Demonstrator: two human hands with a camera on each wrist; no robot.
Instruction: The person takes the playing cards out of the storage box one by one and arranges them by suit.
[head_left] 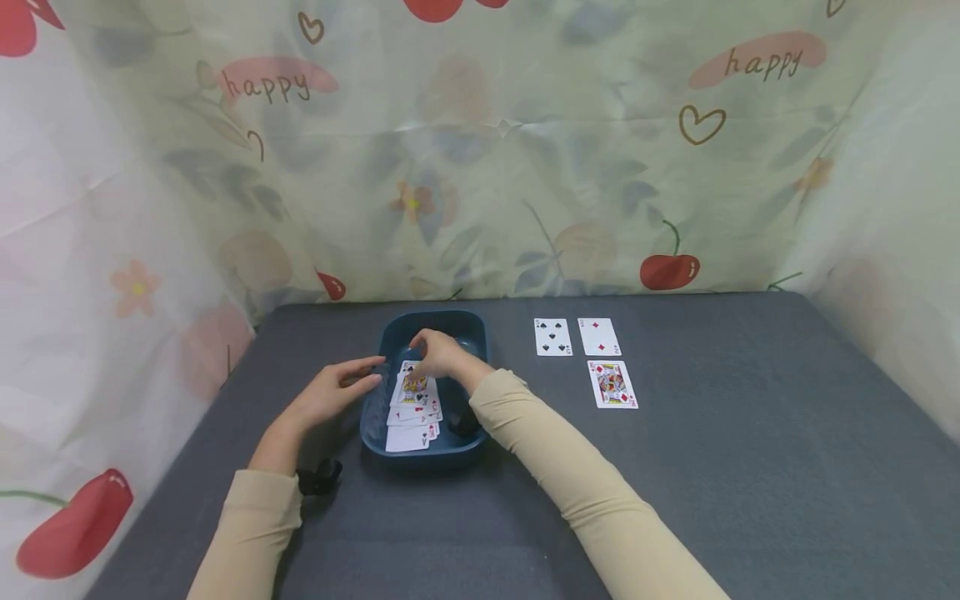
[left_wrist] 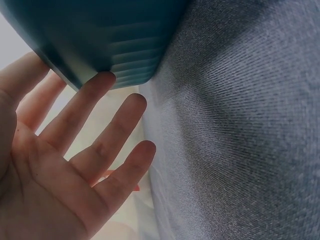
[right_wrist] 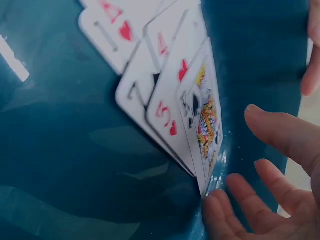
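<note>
A dark blue tray (head_left: 431,315) holds a loose, overlapping pile of playing cards (head_left: 412,414). On top lies a black-suited face card (right_wrist: 209,125), with a five of hearts (right_wrist: 162,117) partly under it. My right hand (head_left: 447,357) reaches into the tray above the pile. In the right wrist view, one of its fingertips (right_wrist: 214,200) touches the lower corner of the face card, while the thumb stays apart from it. My left hand (head_left: 324,400) is at the tray's left side, fingers extended, with some fingertips at the tray wall (left_wrist: 135,55).
Right of the tray lie a spade card (head_left: 553,337), a two of diamonds (head_left: 599,337) and a red-suited face card (head_left: 612,384), all face up. A dark grey cloth (head_left: 720,467) covers the table. Printed curtains (head_left: 510,167) hang behind and at the sides.
</note>
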